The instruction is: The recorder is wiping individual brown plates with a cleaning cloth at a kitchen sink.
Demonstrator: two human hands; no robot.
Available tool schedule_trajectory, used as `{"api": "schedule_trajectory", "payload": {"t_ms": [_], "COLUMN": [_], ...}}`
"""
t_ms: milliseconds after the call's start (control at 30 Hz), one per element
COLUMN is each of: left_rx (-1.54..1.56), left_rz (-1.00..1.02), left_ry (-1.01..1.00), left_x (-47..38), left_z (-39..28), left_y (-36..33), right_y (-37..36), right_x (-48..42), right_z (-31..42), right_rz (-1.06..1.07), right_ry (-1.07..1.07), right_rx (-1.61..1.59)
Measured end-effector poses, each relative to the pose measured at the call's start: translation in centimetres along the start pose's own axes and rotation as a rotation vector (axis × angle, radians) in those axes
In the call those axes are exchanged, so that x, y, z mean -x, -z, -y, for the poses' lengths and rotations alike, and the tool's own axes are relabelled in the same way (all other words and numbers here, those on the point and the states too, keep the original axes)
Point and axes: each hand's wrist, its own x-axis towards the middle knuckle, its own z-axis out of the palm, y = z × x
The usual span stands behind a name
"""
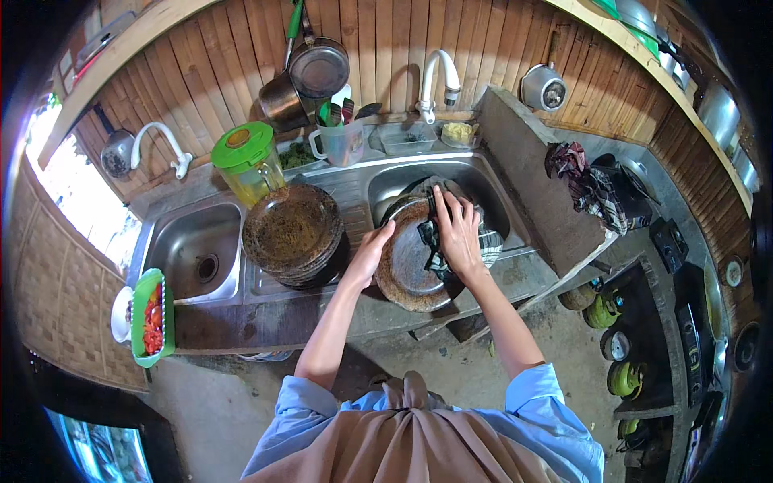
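My left hand [371, 255] grips the left rim of a round, worn brown plate [403, 259], its thumb lying on the edge. A dark checked cloth [436, 241] is under my right hand [456, 232], pressed against the right part of that plate. The plate is tilted over the front edge of the right steel sink basin [498, 181]. Behind it, more of the basin's contents are partly hidden by the plate and cloth. To the left, a stack of similar brown plates [294, 226] stands on the ribbed drainboard [356, 220].
A green-lidded pitcher [246, 157] and a plastic jug of utensils [341, 142] stand behind the stack. The left basin [193, 256] has a green tray of cut red vegetables [151, 320] at its corner. A concrete partition [537, 175] bounds the right side; another cloth [589, 187] hangs over it.
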Motion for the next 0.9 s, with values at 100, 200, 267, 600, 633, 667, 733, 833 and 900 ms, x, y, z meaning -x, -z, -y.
{"api": "schedule_trajectory", "payload": {"t_ms": [100,200,267,600,633,667,733,833,900], "left_rx": [0.008,0.252,0.292,0.525,0.504,0.469,0.371,0.310,0.433], "left_rz": [-0.171,-0.341,-0.342,-0.434,-0.440,-0.449,-0.426,-0.400,-0.358], "left_ry": [-0.134,-0.281,-0.309,-0.312,-0.300,-0.316,-0.290,-0.234,-0.229], "left_x": [-1.3,-2.1,-1.9,-1.7,-1.7,-1.7,-1.9,-1.7,-1.4], "left_z": [2.6,3.8,3.5,4.1,4.2,4.4,5.1,5.0,4.6], "left_y": [0.5,1.4,0.7,0.8,0.8,0.8,1.2,-0.1,-0.7], "right_y": [0.2,0.2,-0.3,-1.4,-1.3,-1.3,-0.9,-1.3,-2.2], "right_x": [0.0,0.9,2.6,5.6,4.8,3.9,1.6,-0.5,-0.6], "right_z": [-0.7,-0.2,0.0,2.7,1.9,1.3,0.8,1.0,2.6], "right_rz": [0.002,0.051,0.067,0.162,0.124,0.064,-0.034,-0.092,-0.119], "right_ry": [0.011,0.006,-0.010,0.245,0.168,0.112,0.051,0.051,0.030], "right_rx": [0.126,0.119,0.022,-0.199,-0.214,-0.183,-0.143,-0.146,-0.223]}}
